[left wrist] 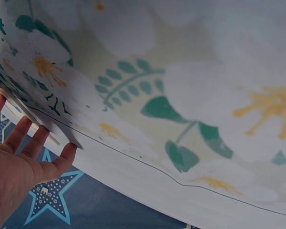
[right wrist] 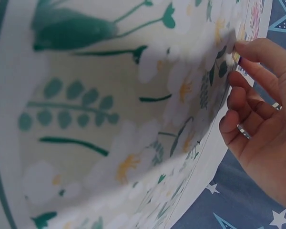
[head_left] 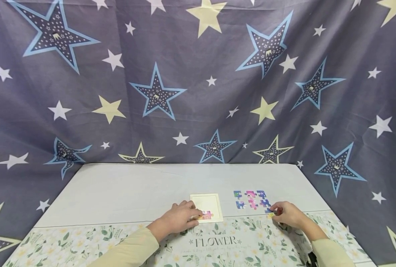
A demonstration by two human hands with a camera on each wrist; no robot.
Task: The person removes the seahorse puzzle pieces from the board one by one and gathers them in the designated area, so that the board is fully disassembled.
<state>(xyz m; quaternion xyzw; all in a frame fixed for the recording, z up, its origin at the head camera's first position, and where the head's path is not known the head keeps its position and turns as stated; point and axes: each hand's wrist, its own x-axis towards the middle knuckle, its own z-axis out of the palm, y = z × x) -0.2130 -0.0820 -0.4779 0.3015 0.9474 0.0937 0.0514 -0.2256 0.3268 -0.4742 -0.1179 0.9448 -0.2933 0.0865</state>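
Observation:
A shallow cream puzzle tray (head_left: 220, 208) lies flat on the table, with joined pink and yellow jigsaw pieces (head_left: 208, 215) in its lower part. My left hand (head_left: 179, 218) rests over the tray's left side, fingers extended and fingertips near those pieces. In the left wrist view, the fingers of the left hand (left wrist: 33, 157) are spread along the tray's edge. To the right, my right hand (head_left: 289, 214) pinches a yellow and blue jigsaw piece (head_left: 270, 214) between thumb and index finger. The right wrist view shows the right hand (right wrist: 267, 105) low over the table, its fingers partly hiding that piece.
Several loose blue, purple and pink jigsaw pieces (head_left: 251, 196) lie in rows right of the tray. A flowered cloth with "FLOWER" lettering (head_left: 216, 241) covers the near table; the far part is plain white (head_left: 134, 193). A star-patterned curtain (head_left: 191, 55) hangs behind and at both sides.

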